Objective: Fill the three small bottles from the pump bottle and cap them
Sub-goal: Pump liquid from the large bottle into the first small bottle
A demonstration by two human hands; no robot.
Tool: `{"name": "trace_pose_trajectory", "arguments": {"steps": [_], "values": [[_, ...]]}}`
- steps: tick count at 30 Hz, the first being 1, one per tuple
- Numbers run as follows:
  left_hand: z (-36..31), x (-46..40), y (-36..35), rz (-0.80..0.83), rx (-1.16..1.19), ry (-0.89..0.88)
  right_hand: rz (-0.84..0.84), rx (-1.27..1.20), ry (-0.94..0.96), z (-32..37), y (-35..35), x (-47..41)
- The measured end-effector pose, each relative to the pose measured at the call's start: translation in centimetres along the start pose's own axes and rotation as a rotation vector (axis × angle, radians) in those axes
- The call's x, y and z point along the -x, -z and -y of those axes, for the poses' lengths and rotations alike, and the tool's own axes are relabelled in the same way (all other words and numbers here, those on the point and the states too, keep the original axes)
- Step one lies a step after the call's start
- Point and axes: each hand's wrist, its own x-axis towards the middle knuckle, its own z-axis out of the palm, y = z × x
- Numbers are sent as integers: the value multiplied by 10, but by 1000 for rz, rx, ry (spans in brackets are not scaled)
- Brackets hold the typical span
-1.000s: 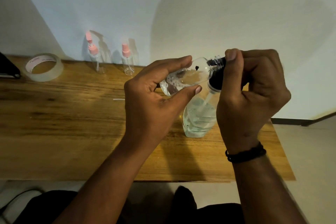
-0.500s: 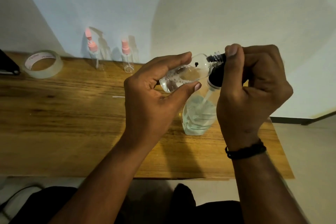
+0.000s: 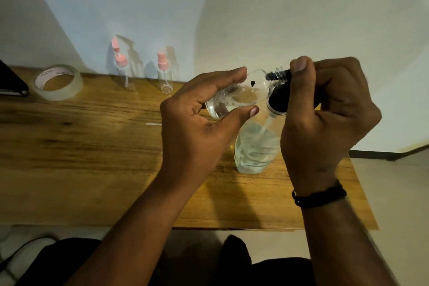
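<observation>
Wooden table (image 3: 69, 158) against pale wall (image 3: 255, 18)

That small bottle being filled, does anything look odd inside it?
Yes. A small dark speck sits inside the small bottle near its neck, which the left hand holds tilted at the pump bottle. I cannot tell what it is.

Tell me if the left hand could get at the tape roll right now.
Probably not at once: the left hand grips the small bottle at the pump bottle spout. The path across the table to the tape roll looks free, once that grip lets go.
</observation>
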Motion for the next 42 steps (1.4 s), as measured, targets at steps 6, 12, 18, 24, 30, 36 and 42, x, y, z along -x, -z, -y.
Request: {"name": "trace_pose_trajectory", "arguments": {"steps": [6, 12, 18, 24, 30, 36, 42], "values": [[-2, -2, 1, 2, 17, -9, 24, -1, 39, 7, 2, -9], [-2, -2, 2, 15, 18, -13, 13, -16, 28, 5, 3, -6], [0, -1, 1, 12, -4, -14, 7, -11, -10, 0, 1, 1], [-2, -2, 3, 12, 5, -25, 21, -43, 14, 7, 2, -7], [-1, -1, 3, 19, 4, -21, -8, 15, 40, 5, -1, -3], [-1, -1, 2, 21, 15, -4, 8, 41, 21, 2, 0, 0], [-2, -2, 2, 21, 26, -20, 20, 24, 68, 8, 3, -8]]}}
